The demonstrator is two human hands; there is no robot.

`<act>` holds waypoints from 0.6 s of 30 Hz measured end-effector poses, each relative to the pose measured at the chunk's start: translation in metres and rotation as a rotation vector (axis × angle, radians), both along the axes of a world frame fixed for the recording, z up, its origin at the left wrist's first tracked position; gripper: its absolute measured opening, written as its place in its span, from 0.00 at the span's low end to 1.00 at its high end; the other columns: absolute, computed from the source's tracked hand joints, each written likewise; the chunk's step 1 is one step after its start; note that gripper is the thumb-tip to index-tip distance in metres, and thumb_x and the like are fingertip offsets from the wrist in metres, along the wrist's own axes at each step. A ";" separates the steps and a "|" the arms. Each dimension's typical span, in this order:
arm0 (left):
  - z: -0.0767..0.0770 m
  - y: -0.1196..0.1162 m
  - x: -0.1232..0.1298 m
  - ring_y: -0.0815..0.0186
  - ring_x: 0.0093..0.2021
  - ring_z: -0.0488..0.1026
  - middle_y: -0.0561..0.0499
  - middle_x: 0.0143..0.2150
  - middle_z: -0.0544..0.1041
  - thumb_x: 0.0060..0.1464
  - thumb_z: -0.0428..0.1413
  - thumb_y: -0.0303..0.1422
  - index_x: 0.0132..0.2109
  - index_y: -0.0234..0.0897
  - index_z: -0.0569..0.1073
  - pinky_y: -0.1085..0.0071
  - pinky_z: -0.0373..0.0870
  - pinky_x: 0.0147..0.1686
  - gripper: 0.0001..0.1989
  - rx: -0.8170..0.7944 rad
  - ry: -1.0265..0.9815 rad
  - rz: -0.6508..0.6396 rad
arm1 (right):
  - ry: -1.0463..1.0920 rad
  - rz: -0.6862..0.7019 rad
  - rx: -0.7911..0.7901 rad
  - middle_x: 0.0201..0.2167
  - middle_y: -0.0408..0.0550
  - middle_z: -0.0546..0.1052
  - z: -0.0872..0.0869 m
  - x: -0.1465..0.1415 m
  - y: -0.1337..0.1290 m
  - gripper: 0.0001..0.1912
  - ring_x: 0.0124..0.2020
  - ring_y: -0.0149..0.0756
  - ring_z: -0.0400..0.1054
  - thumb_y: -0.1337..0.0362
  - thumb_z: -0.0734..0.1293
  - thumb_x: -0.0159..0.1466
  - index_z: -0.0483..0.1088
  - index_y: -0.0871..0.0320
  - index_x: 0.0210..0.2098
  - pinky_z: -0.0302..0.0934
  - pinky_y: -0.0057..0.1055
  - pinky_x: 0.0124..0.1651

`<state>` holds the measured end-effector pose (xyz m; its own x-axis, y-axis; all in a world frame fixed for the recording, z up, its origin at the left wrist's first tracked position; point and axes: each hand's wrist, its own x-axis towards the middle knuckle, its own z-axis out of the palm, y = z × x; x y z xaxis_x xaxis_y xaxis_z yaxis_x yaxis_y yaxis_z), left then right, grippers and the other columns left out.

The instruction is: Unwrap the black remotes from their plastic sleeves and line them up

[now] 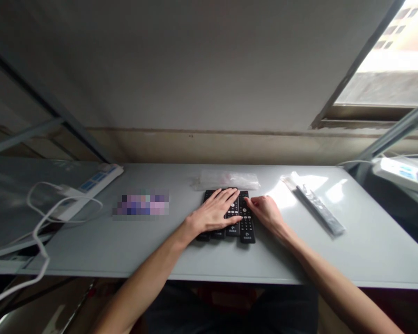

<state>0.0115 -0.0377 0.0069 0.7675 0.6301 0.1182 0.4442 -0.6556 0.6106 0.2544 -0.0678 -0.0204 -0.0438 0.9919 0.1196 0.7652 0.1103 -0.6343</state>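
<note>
Several black remote controls (246, 225) lie side by side on the grey table, their buttons facing up. My left hand (216, 212) rests flat across them with its fingers spread, hiding much of the ones on the left. Against the upper right edge of the rightmost remote, my right hand (266, 211) is closed, fingers curled and thumb side touching it. Behind the row lies a flat clear plastic bag (230, 180). Further right, a dark long item in a clear plastic sleeve (316, 206) lies at a slant; it looks like another remote.
A white power strip (90, 185) with a white cable (43, 250) is at the left. Another white power strip (404, 174) stands at the right by the metal frame. A blurred-out purple item (141, 204) lies left of the remotes. The wall (209, 144) bounds the table's back.
</note>
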 end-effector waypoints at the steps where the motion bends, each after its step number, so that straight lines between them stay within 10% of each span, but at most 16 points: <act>1: 0.001 -0.001 0.001 0.47 0.80 0.52 0.42 0.80 0.57 0.67 0.57 0.55 0.79 0.43 0.57 0.54 0.36 0.79 0.42 -0.003 0.006 0.017 | -0.056 -0.006 0.022 0.14 0.45 0.66 -0.002 -0.001 0.000 0.35 0.18 0.33 0.51 0.39 0.56 0.74 0.59 0.53 0.16 0.43 0.36 0.28; 11: -0.002 0.003 -0.005 0.50 0.82 0.47 0.44 0.81 0.53 0.64 0.60 0.57 0.76 0.47 0.63 0.55 0.30 0.79 0.41 -0.066 -0.143 0.065 | -0.346 0.007 0.139 0.17 0.48 0.72 0.001 -0.020 0.002 0.30 0.17 0.34 0.56 0.52 0.58 0.77 0.69 0.53 0.20 0.41 0.36 0.30; 15: 0.004 0.004 -0.003 0.53 0.82 0.48 0.47 0.80 0.57 0.68 0.56 0.56 0.75 0.49 0.66 0.55 0.31 0.79 0.35 -0.027 -0.079 -0.006 | -0.328 -0.216 0.287 0.21 0.51 0.75 0.027 0.027 -0.016 0.31 0.22 0.39 0.63 0.46 0.54 0.78 0.72 0.54 0.26 0.48 0.35 0.30; 18: 0.005 0.004 -0.002 0.55 0.82 0.47 0.49 0.81 0.56 0.72 0.50 0.54 0.76 0.50 0.63 0.53 0.34 0.79 0.32 0.058 0.092 -0.048 | -0.473 -0.342 0.383 0.47 0.64 0.80 0.034 0.087 -0.037 0.29 0.41 0.53 0.73 0.45 0.53 0.77 0.76 0.57 0.53 0.61 0.41 0.40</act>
<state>0.0097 -0.0341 0.0115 0.8062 0.5861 0.0810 0.4638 -0.7110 0.5287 0.3417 -0.1047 0.0133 0.1296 0.8511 0.5087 0.9813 -0.0365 -0.1889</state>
